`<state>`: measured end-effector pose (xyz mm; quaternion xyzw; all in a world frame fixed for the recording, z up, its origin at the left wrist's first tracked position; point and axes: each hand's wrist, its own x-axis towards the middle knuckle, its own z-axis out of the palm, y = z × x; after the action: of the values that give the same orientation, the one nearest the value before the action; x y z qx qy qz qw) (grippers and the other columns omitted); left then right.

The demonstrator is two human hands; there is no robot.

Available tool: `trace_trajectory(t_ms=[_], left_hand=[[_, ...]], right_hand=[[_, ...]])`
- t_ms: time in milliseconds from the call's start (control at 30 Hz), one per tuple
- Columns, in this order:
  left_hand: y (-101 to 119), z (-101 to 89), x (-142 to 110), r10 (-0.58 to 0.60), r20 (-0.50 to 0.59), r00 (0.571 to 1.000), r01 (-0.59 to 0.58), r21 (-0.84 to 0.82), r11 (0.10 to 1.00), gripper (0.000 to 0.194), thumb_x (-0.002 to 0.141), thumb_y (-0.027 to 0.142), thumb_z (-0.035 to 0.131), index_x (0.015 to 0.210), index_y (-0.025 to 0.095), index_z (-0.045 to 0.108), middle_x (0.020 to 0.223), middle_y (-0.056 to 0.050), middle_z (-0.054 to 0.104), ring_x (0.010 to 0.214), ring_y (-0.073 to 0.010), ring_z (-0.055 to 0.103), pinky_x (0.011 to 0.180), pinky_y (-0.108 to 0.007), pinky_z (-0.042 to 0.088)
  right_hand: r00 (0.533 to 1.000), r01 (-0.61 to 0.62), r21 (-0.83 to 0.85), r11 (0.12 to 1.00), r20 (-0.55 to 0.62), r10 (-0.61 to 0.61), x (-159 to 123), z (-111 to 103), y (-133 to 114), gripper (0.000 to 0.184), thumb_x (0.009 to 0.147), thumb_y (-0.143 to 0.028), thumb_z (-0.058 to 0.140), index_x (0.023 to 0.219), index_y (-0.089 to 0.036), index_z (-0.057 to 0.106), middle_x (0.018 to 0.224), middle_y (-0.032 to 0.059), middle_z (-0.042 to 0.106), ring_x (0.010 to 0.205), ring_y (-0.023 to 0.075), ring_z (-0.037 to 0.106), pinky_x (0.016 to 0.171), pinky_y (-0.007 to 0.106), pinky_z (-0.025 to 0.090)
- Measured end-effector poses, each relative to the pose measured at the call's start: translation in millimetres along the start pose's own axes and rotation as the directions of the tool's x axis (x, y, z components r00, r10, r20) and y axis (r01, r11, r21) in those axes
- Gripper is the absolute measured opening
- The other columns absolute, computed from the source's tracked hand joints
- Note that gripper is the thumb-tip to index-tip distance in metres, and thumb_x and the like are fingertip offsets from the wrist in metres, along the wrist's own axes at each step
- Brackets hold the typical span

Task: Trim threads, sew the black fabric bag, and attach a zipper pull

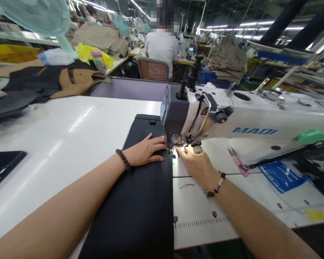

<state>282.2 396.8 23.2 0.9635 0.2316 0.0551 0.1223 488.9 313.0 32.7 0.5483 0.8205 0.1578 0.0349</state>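
Head view: sewing machine (259,111) beside black panel (143,201) reads "MAQI".

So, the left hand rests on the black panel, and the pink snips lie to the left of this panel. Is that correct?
Not quite: the pink snips lie to the right of the black panel, as the head view shows. The left hand does rest on it.

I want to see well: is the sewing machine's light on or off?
On: a bright glow under the sewing machine falls on the right hand.
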Motion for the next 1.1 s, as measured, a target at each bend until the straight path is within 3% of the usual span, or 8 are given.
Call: trace_trajectory(t_ms=[300, 533, 733, 933, 1100], left_hand=[[-2.0, 0.0, 0.2, 0.050, -0.021, 0.999, -0.050, -0.011, 0.999, 0.038, 0.085, 0.040, 0.047, 0.118, 0.020, 0.048, 0.131, -0.011, 0.044, 0.125, -0.0242, 0.034, 0.104, -0.048, 0.022], [14.9, -4.9, -8.9, 0.108, -0.082, 0.991, -0.111, -0.033, 0.993, 0.028, 0.087, 0.028, 0.044, 0.108, 0.018, 0.060, 0.125, -0.013, 0.047, 0.117, -0.0246, 0.042, 0.100, -0.041, 0.035], [15.1, -5.2, -11.3, 0.094, -0.037, 0.995, -0.095, -0.043, 0.995, 0.029, 0.088, 0.028, 0.044, 0.110, 0.018, 0.059, 0.124, -0.013, 0.047, 0.118, -0.0250, 0.042, 0.103, -0.046, 0.030], [13.4, -3.4, -9.2, 0.063, -0.030, 0.998, -0.065, -0.063, 0.996, 0.031, 0.087, 0.028, 0.045, 0.114, 0.019, 0.057, 0.125, -0.014, 0.046, 0.118, -0.0250, 0.042, 0.103, -0.046, 0.031], [12.1, -2.1, -9.0, 0.077, -0.045, 0.996, -0.079, -0.043, 0.996, 0.030, 0.088, 0.028, 0.044, 0.113, 0.019, 0.057, 0.125, -0.013, 0.046, 0.118, -0.0248, 0.041, 0.102, -0.046, 0.033]], right_hand=[[0.999, -0.008, 0.045, 0.999, 0.053, 0.006, -0.5, -5.1, 0.6, 0.040, 0.078, -0.001, 0.039, 0.111, -0.020, 0.052, 0.086, 0.0075, 0.059, 0.073, 0.0176, 0.054, 0.062, 0.027, 0.037], [1.000, -0.001, 0.090, 0.996, 0.026, -0.001, -2.2, 3.2, 4.4, 0.045, 0.077, -0.001, 0.041, 0.116, -0.021, 0.051, 0.086, 0.0076, 0.059, 0.075, 0.0184, 0.054, 0.062, 0.027, 0.036], [0.999, -0.012, 0.095, 0.995, 0.041, 0.008, -4.0, -3.8, 2.8, 0.040, 0.081, -0.004, 0.040, 0.116, -0.022, 0.051, 0.086, 0.0057, 0.060, 0.072, 0.0178, 0.054, 0.058, 0.027, 0.034], [0.994, 0.096, 0.204, 0.974, 0.035, -0.105, -6.8, -15.9, -0.8, 0.030, 0.082, -0.010, 0.044, 0.106, -0.022, 0.057, 0.081, 0.0035, 0.058, 0.064, 0.0136, 0.051, 0.052, 0.026, 0.029], [0.993, 0.099, 0.228, 0.969, 0.038, -0.110, -5.7, -14.9, 0.4, 0.030, 0.081, -0.010, 0.044, 0.104, -0.023, 0.058, 0.080, 0.0021, 0.057, 0.062, 0.0130, 0.049, 0.050, 0.026, 0.027]])
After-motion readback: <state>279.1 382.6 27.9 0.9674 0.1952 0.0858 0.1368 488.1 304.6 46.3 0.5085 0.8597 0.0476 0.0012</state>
